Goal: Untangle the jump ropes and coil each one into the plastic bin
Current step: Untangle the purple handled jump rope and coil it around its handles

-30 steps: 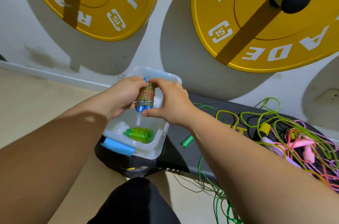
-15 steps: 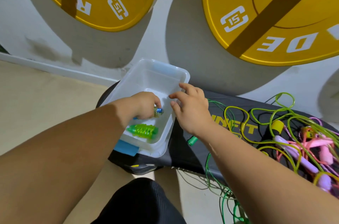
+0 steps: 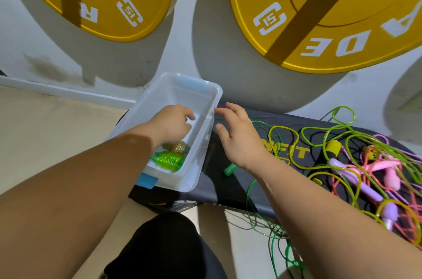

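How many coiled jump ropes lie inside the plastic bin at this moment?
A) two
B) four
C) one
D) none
A: a green coil and a multicoloured coil lie next to each other at the near end of the plastic bin.

Our left forearm and right forearm both reach forward, bare. Our left hand is palm down, fingers loosely curled, gripping nothing. Our right hand is just beside it, fingers straight and spread, also empty.
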